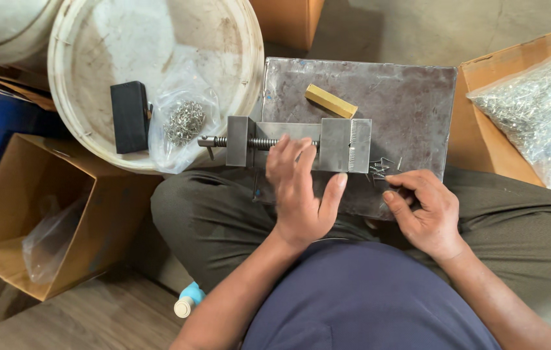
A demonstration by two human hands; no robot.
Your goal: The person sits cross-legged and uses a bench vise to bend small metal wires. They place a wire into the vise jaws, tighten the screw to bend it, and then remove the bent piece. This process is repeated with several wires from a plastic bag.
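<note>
A small steel vise [301, 144] with a threaded screw lies on a grey metal plate [405, 97] across my lap. My left hand [300, 191] rests flat against the vise's near side, fingers spread over its middle. My right hand [421, 210] is curled at the plate's front right, fingertips pinching among small shiny metal pieces [382, 168] beside the vise jaw. A yellow brass bar [331, 101] lies on the plate behind the vise.
A white bucket lid [94, 58] at the left carries a black block [129, 116] and a clear bag of metal clips [184, 120]. An open cardboard box [42, 214] sits lower left. A box with a bag of silver parts [538, 104] stands right.
</note>
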